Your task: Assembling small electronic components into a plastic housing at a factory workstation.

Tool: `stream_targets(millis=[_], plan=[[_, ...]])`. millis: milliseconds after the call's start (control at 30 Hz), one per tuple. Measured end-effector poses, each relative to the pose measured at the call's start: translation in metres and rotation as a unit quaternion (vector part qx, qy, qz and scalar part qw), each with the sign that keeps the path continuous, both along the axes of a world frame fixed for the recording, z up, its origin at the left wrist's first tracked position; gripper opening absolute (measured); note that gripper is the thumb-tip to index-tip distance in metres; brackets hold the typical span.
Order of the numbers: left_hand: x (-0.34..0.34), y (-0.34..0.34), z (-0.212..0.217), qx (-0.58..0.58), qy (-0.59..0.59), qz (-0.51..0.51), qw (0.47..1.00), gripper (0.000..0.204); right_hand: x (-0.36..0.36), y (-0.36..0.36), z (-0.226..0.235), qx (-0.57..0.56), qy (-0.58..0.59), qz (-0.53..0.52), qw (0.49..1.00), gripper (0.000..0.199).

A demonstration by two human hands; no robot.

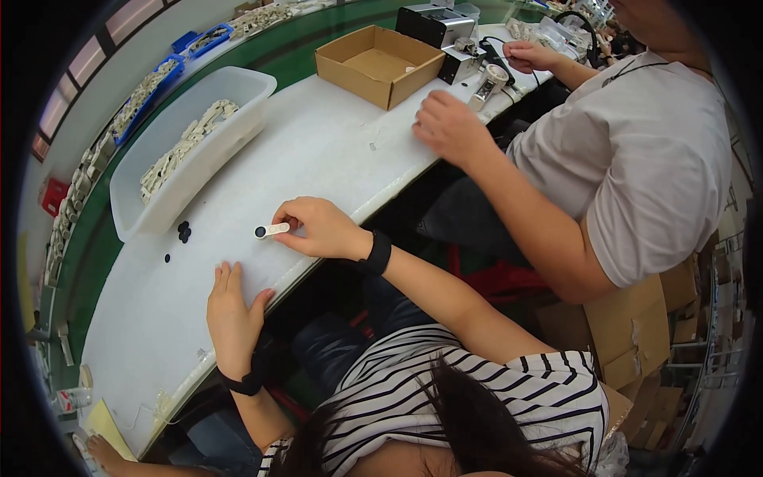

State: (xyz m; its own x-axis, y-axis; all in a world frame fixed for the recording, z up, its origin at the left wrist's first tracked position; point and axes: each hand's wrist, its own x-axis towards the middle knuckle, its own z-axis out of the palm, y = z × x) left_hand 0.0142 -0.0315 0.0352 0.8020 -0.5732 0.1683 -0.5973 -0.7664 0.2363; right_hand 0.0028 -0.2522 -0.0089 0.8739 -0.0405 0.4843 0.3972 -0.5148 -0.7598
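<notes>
Pinching a small white elongated piece between thumb and fingers, the right hand is covering its near end and hiding part of its length. A dark round face is showing at the far end, its detail too small to make out. The piece is sitting over the middle of the white tabletop; whether it is touching the surface I cannot tell. Nearer the edge, the left hand is holding nothing visible, its fingers extending forward and its thumb spreading away.

Several black discs are lying to the left, some overlapping, with one apart. Behind them a translucent tub is holding off-white pieces, its near wall partly blocking the view of them. Farther back an open cardboard box is standing beside a black and silver machine. At the right a co-worker is sitting close, the face cut off by the upper edge; the co-worker's nearer hand is looking blurred over the tabletop.
</notes>
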Motion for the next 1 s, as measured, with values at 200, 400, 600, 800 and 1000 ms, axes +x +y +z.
stream_targets(millis=[200,400,600,800,1000], plan=[[0.0,-0.001,-0.001,-0.003,-0.017,-0.002,1.0,0.058,0.0,-0.001,0.002,0.013,0.004,0.007,1.0,0.018],[-0.001,-0.006,0.008,0.009,-0.049,-0.014,0.999,0.059,-0.001,-0.003,0.005,0.022,0.005,0.016,1.0,0.016],[-0.002,-0.013,0.011,0.003,-0.041,-0.003,0.999,0.058,-0.004,-0.007,0.005,0.035,0.016,0.019,0.999,0.016],[0.001,-0.003,0.001,-0.015,-0.052,-0.002,0.999,0.058,-0.001,-0.001,0.005,0.036,0.039,0.018,0.998,0.017],[-0.003,-0.001,-0.008,-0.046,-0.046,0.011,0.998,0.057,0.0,0.001,0.002,0.054,0.024,0.012,0.998,0.02]])
